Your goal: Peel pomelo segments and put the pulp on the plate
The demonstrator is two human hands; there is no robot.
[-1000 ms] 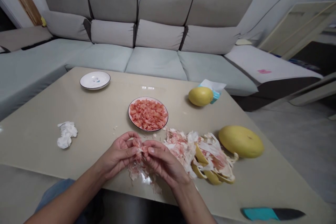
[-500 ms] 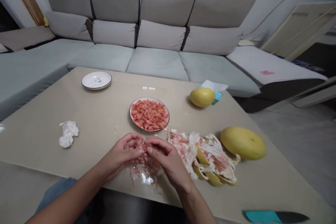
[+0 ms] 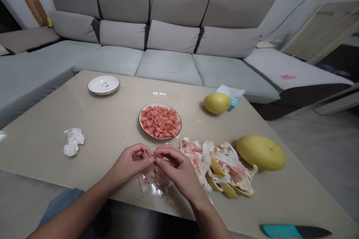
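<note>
Head view: left hand (image 3: 130, 164), right hand (image 3: 176, 171) curled, pinching pomelo pulp (image 3: 148, 154); peel heap (image 3: 215, 168) just beside, pulp plate (image 3: 159, 122) ahead.

The beige table (image 3: 98, 119) carries two plates (image 3: 103, 84), two whole pomelos (image 3: 260, 152), one heap of pomelo peel (image 3: 218, 170), one crumpled tissue wad (image 3: 73, 142), one tissue box (image 3: 231, 99) and one kitchen knife (image 3: 294, 231). Above it, one left hand (image 3: 130, 162) and one right hand (image 3: 176, 173) share one pomelo scrap (image 3: 153, 155).

Pomelo (image 3: 260, 152) yellow — pulp (image 3: 159, 122) coral-pink — knife handle (image 3: 280, 231) teal.
</note>
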